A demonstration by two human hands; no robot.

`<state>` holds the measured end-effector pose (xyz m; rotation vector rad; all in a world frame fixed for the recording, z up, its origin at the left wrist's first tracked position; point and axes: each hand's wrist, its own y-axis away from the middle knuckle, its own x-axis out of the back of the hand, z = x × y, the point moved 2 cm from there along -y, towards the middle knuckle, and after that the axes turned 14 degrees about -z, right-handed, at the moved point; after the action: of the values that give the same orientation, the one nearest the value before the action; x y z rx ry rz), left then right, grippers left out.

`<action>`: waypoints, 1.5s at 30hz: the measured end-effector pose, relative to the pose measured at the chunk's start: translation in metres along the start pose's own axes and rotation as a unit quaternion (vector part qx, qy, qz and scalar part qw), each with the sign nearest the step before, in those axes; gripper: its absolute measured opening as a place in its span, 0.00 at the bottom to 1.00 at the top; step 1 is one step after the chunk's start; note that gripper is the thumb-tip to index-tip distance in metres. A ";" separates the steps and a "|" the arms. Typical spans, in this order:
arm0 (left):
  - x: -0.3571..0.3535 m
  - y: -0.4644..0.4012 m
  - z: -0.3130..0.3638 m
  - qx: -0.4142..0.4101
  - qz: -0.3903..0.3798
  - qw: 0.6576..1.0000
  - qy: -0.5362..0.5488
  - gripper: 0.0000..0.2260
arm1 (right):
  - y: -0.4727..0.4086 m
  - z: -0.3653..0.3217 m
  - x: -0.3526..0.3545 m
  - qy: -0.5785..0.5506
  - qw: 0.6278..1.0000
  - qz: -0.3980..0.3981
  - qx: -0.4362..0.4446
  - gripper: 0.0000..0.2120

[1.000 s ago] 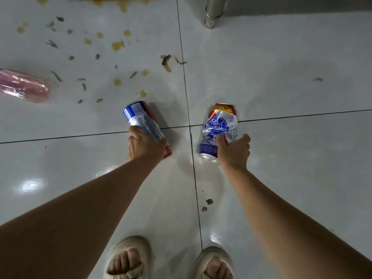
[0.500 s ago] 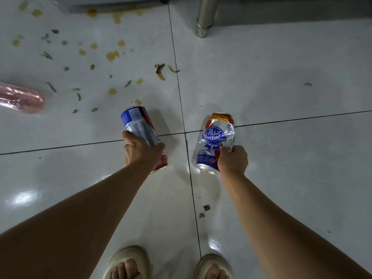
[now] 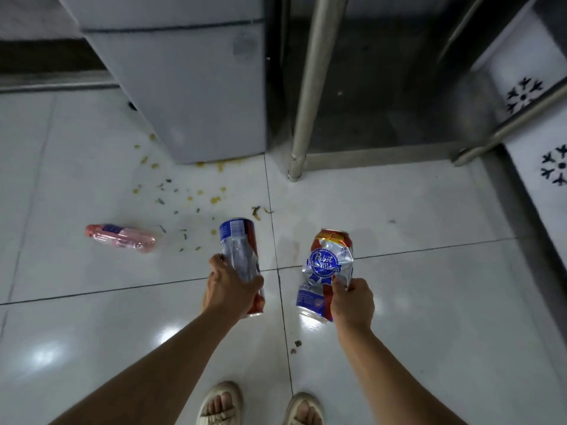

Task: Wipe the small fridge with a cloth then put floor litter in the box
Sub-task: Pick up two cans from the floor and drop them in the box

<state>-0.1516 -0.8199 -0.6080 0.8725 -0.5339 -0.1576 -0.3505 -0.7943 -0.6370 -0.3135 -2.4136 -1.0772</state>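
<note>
Here, both hands are held out over the white tiled floor (image 3: 414, 271), each wrapped around a beer can. The left hand (image 3: 228, 291) has its fingers (image 3: 256, 279) closed around the lower half of a blue, silver and red can (image 3: 237, 250), which tilts with its far end toward 12 o'clock. The right hand (image 3: 352, 302) grips a dented can (image 3: 326, 265) by its right edge, thumb on the front, so the printed blue ribbon label faces the camera; its red top points to 12 o'clock and its blue bottom hangs at the hand's 9 o'clock. The two cans are near one another but apart, on either side of a tile seam.

At 9 o'clock from the left can a pink plastic bottle (image 3: 119, 239) lies on its side on the floor, well apart from the hands. Between it and the cans, and on toward 12 o'clock, small green and yellow scraps (image 3: 214, 200) are scattered over the tiles, with a brown scrap (image 3: 256, 211) beside the seam. Two more crumbs (image 3: 297, 345) lie at 6 o'clock, between the forearms.

The small fridge (image 3: 190, 87), pale grey, stands at 11 o'clock from the hands, its base meeting the yellow stains. Just beside it, at 12 o'clock, a metal leg (image 3: 306, 102) rises from the floor with a low rail (image 3: 377, 156) running off to 3 o'clock. Two sandalled feet (image 3: 219, 406) show at 6 o'clock. No box is in view.
</note>
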 end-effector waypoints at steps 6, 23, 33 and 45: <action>0.045 0.124 0.070 -0.029 0.002 0.999 0.014 0.29 | 0.094 -0.075 0.085 -0.040 0.999 -0.007 0.021 0.10; 0.123 0.358 0.136 -0.144 -0.022 0.989 -0.009 0.31 | 0.325 -0.131 0.215 -0.078 0.993 0.063 0.054 0.12; 0.152 0.479 0.085 -0.217 -0.071 0.969 -0.092 0.34 | 0.491 -0.091 0.232 -0.133 0.976 0.164 0.045 0.13; 0.090 0.603 0.061 -0.290 -0.183 0.926 -0.155 0.35 | 0.644 0.004 0.281 -0.288 0.930 0.230 0.007 0.14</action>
<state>-0.1547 -0.5058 -0.0818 0.3537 -0.5699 -0.7679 -0.3439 -0.3591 -0.0857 -1.2738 -2.6166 -0.8245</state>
